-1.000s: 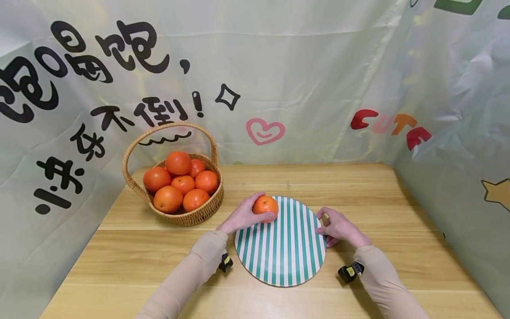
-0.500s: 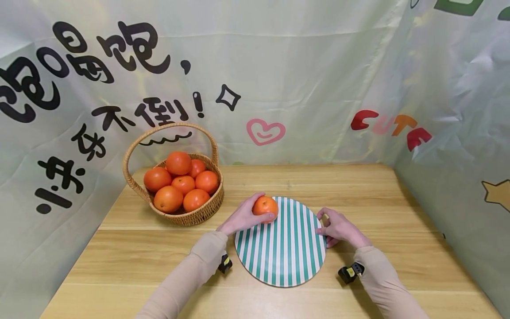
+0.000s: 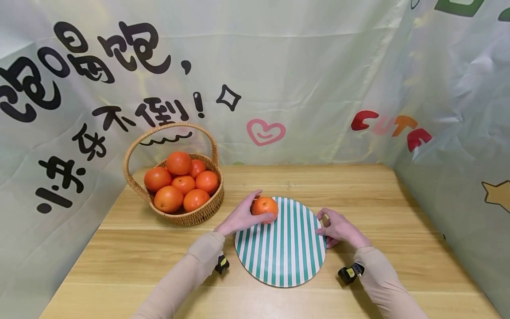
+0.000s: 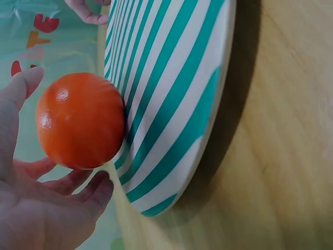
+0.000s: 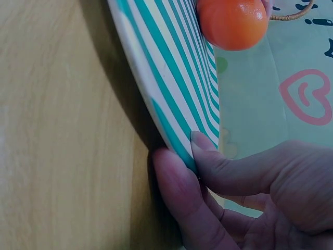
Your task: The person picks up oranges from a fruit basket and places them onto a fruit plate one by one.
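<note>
An orange (image 3: pixel 264 209) sits on the far left part of a round plate (image 3: pixel 281 252) with green and white stripes. My left hand (image 3: pixel 243 215) is around it from the left; in the left wrist view the thumb stands apart from the orange (image 4: pixel 80 121) and the fingers are spread loosely beneath it. With thumb and fingers my right hand (image 3: pixel 338 227) pinches the plate's right rim. The right wrist view has the thumb of the right hand (image 5: pixel 234 182) on the striped face and a finger under the edge.
A wicker basket (image 3: pixel 203 215) with a tall handle and several oranges (image 3: pixel 168 199) stands at the back left of the wooden table (image 3: pixel 159 252). A printed cloth (image 3: pixel 314 88) hangs behind and at both sides.
My left hand has loosened from the orange, its fingers spreading and the wrist shifting slightly left. The orange, the plate and the right hand have stayed in place.
</note>
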Action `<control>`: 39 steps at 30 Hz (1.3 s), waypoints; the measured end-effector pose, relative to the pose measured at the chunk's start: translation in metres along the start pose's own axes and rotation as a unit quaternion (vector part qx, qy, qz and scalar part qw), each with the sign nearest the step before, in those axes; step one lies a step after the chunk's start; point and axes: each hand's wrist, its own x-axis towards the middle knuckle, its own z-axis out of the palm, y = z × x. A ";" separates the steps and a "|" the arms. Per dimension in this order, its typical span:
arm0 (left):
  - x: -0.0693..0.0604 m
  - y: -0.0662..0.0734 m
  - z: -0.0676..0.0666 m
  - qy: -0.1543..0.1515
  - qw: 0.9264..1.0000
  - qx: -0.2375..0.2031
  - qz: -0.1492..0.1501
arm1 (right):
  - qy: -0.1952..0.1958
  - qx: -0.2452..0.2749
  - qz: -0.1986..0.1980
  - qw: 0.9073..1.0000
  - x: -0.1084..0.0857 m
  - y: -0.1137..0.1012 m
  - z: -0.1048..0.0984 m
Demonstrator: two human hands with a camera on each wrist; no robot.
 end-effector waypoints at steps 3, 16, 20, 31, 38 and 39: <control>-0.002 0.002 -0.005 0.017 1.000 -0.011 0.004 | -0.002 -0.002 -0.004 1.000 0.000 0.001 0.000; -0.009 0.006 -0.050 0.152 0.988 0.024 0.021 | 0.006 -0.001 -0.002 1.000 -0.001 0.002 0.002; -0.011 0.006 -0.073 0.193 0.980 0.035 0.013 | 0.007 -0.002 -0.001 1.000 -0.001 0.003 0.002; -0.014 0.003 -0.136 0.292 0.955 0.051 -0.031 | 0.010 -0.006 -0.001 1.000 -0.001 0.003 0.002; -0.013 0.002 -0.163 0.322 0.942 0.075 -0.057 | 0.011 -0.008 -0.005 1.000 -0.001 0.003 0.002; -0.013 0.002 -0.166 0.324 0.941 0.077 -0.064 | 0.011 -0.008 -0.004 1.000 -0.001 0.003 0.002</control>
